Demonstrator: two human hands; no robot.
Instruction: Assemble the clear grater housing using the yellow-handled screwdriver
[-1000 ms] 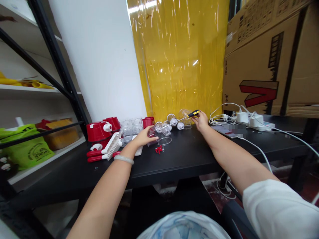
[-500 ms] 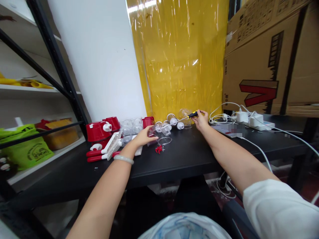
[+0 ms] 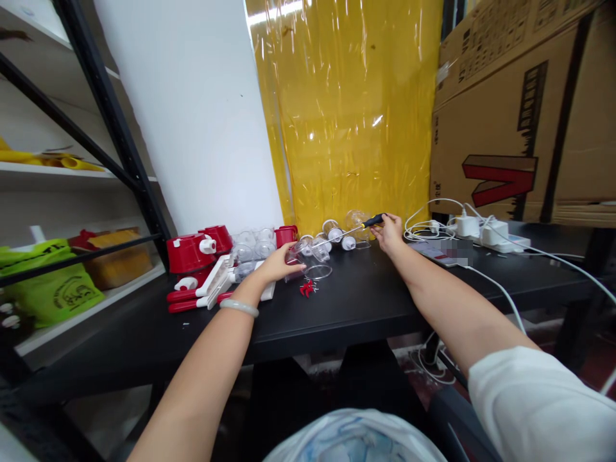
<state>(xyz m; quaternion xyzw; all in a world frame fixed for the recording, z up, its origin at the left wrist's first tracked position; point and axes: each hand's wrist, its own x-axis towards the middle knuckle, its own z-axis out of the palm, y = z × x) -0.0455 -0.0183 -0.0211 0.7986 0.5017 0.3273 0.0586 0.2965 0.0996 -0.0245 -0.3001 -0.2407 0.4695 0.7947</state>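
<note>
My left hand (image 3: 278, 264) is closed around a clear plastic piece (image 3: 294, 262), partly hidden by the fingers. In my right hand (image 3: 389, 232) is the black and yellow handle of a screwdriver (image 3: 373, 221). Its long shaft slants down leftward, and the tip reaches the area by the clear piece; whether they touch I cannot tell. Close by lie a clear ring (image 3: 318, 272) and a small heap of red parts (image 3: 307, 289) with screws. Behind the shaft are several clear cups with white fittings (image 3: 333, 232).
Red housings (image 3: 190, 252), clear containers (image 3: 255, 242) and white-and-red handles (image 3: 212, 285) crowd the left of the black table (image 3: 356, 305). On the right lie a tablet-like device (image 3: 436, 252), white chargers (image 3: 495, 232) and cables. A large carton (image 3: 510, 122) stands behind them. A plastic-lined bin (image 3: 356, 436) is below.
Both hands keep nearly the same place and hold. The screwdriver's handle has turned slightly, with less yellow showing.
</note>
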